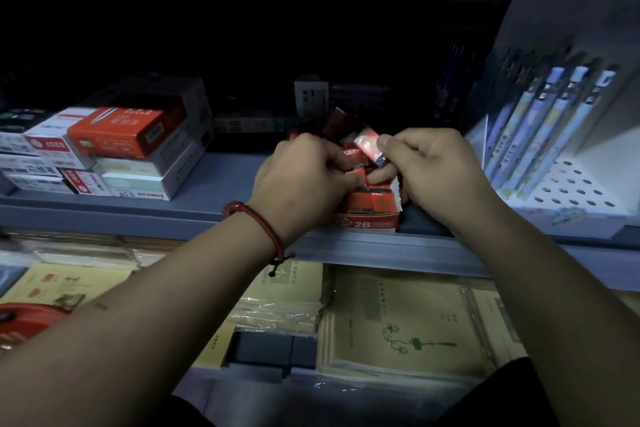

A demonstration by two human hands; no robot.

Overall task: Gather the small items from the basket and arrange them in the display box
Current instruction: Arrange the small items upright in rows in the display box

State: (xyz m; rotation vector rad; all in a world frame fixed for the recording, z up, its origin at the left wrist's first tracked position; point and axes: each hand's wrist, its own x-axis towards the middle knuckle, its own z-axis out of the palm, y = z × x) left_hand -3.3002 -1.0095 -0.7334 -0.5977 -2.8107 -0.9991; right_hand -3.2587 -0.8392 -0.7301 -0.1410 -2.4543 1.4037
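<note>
Your right hand [436, 170] pinches one wrapped packet [367, 146] by its end between thumb and forefinger, just above the display box [367, 224], while your left hand [304, 180] curls round red packets [350, 153]; judged light, stiff and glossy-slick, so grip the flat faces.

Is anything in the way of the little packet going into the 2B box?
Partly. The left hand, gripping more red packets, sits over the display box, right beside the packet the right hand pinches. Nothing else visible blocks it.
</note>
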